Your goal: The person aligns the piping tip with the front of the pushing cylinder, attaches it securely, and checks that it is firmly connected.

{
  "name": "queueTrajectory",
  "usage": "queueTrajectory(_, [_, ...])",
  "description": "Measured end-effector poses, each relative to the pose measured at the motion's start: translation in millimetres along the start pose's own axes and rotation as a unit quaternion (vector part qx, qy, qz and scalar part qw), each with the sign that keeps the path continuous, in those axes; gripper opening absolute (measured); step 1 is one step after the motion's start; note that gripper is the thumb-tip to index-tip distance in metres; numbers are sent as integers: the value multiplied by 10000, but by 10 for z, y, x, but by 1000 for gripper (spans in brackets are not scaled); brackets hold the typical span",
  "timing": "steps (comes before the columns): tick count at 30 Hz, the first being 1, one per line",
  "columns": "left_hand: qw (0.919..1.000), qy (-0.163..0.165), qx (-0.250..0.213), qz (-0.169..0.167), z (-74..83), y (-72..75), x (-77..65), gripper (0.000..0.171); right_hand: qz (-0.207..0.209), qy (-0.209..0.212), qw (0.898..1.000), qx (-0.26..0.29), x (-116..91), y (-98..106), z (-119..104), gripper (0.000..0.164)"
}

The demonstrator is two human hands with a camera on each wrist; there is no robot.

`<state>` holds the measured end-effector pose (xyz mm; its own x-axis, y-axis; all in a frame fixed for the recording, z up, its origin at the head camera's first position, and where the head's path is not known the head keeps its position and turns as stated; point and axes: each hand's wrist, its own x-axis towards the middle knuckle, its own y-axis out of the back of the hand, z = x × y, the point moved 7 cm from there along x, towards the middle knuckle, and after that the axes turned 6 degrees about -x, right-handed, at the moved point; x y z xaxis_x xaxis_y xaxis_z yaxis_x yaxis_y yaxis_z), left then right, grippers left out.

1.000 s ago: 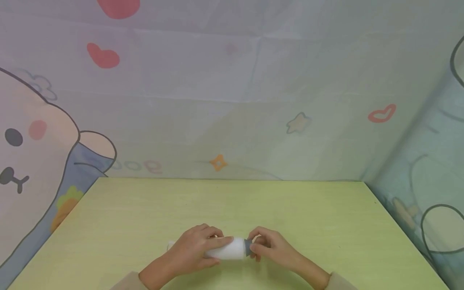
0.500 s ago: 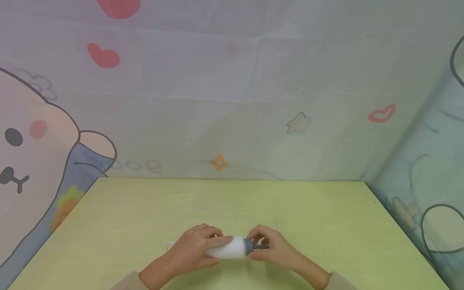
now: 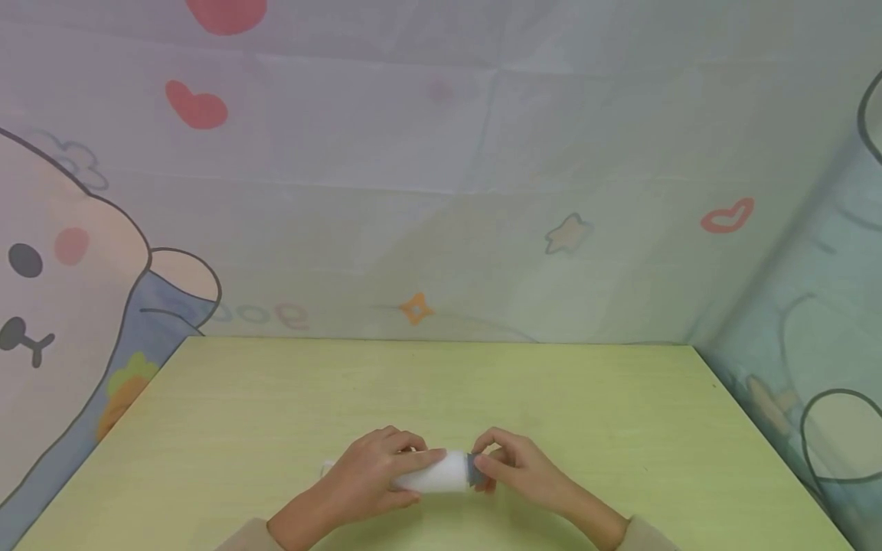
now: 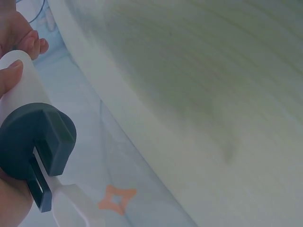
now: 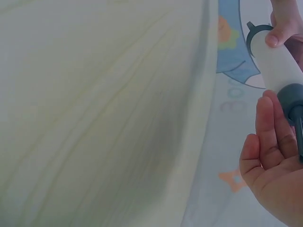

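Nearest are two beige sleeves (image 3: pixel 646 534) and two bare hands. Left hand (image 3: pixel 361 478): fingers and thumb wrapped over a white bottle (image 3: pixel 436 476), grip judged secure. Right hand (image 3: pixel 522 473): thumb and forefinger bent close together on the grey cap (image 3: pixel 473 470); in the right wrist view the other fingers lie cupped beside it, thumb out of sight.

The bottle lies on its side between the hands, apparently raised above the near part of the table (image 3: pixel 441 383), cap towards the right hand. A thin dark stem (image 5: pixel 299 135) projects from the cap. At the opposite end sit a dark fitting (image 4: pixel 28 142) and a pale loop (image 4: pixel 75 205).

Assessment: working the cap calls for a steady left hold without squeezing, a pinch on the cap's rim rather than the stem, and force kept in line with the bottle.

Markings: no brand or label on the bottle's visible sides. Beyond the table, the printed backdrop (image 3: pixel 475 130) carries faint lettering (image 3: pixel 257 314), not reliably legible.
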<state>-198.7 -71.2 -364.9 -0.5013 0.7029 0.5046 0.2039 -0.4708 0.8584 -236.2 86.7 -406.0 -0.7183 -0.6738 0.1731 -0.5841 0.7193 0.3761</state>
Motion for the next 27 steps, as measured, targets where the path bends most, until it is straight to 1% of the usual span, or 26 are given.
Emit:
queueTrajectory(3, [10000,42,-34,15,-9,1,-4,58,-89,21,10000,28,-6,10,5,20])
queueTrajectory(6, [9999,86,-46,55,-19,8,-8,57,-48,16,9999,-112,-20,34,6,22])
queueTrajectory(9, [9999,100,-38,82,-28,13,-14,57,223,-12,9981,-583,-29,72,4,30])
queueTrajectory(11, [9999,96,-25,88,-33,9,-18,57,381,55,9949,-929,-32,84,-12,36])
queueTrajectory(13, [9999,75,-25,93,-34,4,-22,57,480,220,9908,-1245,-33,84,-37,36])
queueTrajectory(15, [9999,51,-46,97,-32,-7,-25,57,487,434,9887,-1346,-37,70,-66,31])
queueTrajectory(18, [9999,11,-79,115,-26,-20,-25,57,489,500,9887,-1329,-39,61,-79,24])
queueTrajectory(23, [9999,-18,-131,105,-18,-41,-20,57,406,213,9932,-1074,-37,62,-40,16])
queueTrajectory(27, [9998,-7,-182,25,-14,-50,-18,58,121,-27,9978,-649,-34,46,1,18])
